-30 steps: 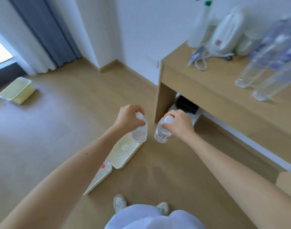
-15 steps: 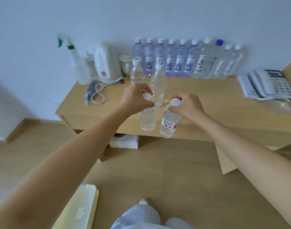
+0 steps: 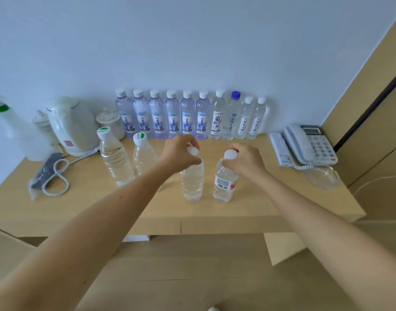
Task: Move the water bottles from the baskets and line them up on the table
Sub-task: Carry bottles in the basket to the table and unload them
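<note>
- unlabelled bottle (image 3: pixel 192 184) was upright near the front-middle of the table (image 3: pixel 271 207); left hand (image 3: pixel 181 154) was curled round its neck, white cap poking out past the fingers
- barcode-label bottle (image 3: pixel 224 184) was upright just beside it on the right, small gap between; right hand (image 3: pixel 244 161) pinched its white cap from the side
- both bases were at the tabletop; couldn't tell if fully set down
- green-cap bottles (image 3: pixel 116 160), two, stood to the left
- back row of bottles (image 3: pixel 188 118) lined the wall
- kettle (image 3: pixel 72 126) was on the left, phone (image 3: pixel 309 144) on the right
</note>
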`<state>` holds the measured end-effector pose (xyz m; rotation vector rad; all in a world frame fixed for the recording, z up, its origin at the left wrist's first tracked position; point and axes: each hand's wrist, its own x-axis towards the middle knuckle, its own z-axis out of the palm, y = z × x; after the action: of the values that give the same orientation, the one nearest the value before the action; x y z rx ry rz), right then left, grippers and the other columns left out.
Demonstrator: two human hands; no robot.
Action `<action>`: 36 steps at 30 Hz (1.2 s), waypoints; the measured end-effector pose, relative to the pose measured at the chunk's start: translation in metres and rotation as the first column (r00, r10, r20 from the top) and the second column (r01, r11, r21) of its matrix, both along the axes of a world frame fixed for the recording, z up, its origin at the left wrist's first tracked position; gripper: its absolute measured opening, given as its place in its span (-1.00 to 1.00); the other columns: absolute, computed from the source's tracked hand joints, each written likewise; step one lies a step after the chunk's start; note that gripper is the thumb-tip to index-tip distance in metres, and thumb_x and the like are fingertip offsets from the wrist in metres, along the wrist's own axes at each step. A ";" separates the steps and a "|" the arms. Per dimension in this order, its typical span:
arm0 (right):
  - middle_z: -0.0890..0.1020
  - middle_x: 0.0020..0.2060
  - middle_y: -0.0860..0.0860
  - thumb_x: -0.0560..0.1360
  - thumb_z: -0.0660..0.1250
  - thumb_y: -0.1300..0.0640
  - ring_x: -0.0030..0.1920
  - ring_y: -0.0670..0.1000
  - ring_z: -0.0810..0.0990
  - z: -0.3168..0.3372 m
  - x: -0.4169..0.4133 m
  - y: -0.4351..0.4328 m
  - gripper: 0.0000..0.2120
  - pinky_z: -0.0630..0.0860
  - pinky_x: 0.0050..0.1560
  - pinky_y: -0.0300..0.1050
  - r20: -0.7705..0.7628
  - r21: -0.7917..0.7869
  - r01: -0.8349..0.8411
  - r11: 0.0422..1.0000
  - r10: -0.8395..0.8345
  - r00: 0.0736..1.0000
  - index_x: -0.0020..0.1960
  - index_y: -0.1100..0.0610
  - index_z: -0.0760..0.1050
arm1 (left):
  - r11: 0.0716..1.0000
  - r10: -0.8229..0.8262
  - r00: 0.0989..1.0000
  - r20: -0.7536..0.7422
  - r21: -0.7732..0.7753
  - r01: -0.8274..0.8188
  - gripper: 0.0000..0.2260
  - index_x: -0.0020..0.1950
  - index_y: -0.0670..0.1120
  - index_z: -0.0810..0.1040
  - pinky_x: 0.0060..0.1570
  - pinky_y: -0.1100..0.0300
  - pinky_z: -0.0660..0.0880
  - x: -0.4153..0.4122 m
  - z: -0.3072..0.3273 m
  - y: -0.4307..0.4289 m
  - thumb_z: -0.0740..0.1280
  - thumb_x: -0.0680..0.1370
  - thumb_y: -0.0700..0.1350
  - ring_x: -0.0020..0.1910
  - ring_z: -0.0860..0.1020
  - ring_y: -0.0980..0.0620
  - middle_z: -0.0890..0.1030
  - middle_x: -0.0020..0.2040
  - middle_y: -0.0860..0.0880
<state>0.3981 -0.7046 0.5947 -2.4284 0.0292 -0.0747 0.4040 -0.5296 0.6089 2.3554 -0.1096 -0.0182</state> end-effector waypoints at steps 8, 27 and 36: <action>0.55 -0.04 0.02 0.34 0.42 0.11 -0.03 0.03 0.50 -0.002 0.030 -0.021 -0.76 0.43 -0.05 -0.10 -0.047 -0.088 -0.157 0.984 0.153 0.987 -0.02 0.11 0.54 | 0.992 0.129 0.990 0.054 -0.013 -0.128 -0.75 0.02 -0.10 0.57 -0.22 0.29 0.30 0.015 -0.018 -0.029 0.44 0.35 -0.21 -0.10 0.45 0.06 0.52 -0.11 0.02; 0.37 0.33 -0.01 0.46 0.27 0.22 0.37 0.00 0.25 0.007 -0.049 0.087 -0.54 0.21 0.26 -0.25 0.122 -0.238 -0.499 0.834 0.535 0.836 0.35 0.09 0.36 | 0.943 0.272 0.950 0.151 0.154 -0.295 -0.63 0.35 0.00 0.41 0.15 0.15 0.39 -0.102 -0.031 0.071 0.27 0.53 -0.10 0.23 0.48 -0.04 0.50 0.31 0.00; 0.31 0.42 -0.03 0.49 0.27 0.13 0.39 0.01 0.29 -0.049 -0.198 0.292 -0.52 0.26 0.32 -0.15 -0.195 -0.195 -0.819 0.540 0.797 0.572 0.39 0.03 0.31 | 0.747 0.635 0.773 -0.018 0.269 -0.608 -0.60 0.40 0.01 0.35 0.25 0.11 0.34 -0.332 -0.083 0.255 0.23 0.54 -0.06 0.34 0.39 -0.04 0.41 0.40 0.02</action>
<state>0.2003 -0.4123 0.5461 -2.4512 -1.1541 0.4838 0.0724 -0.2745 0.5261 2.5183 0.7877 0.1777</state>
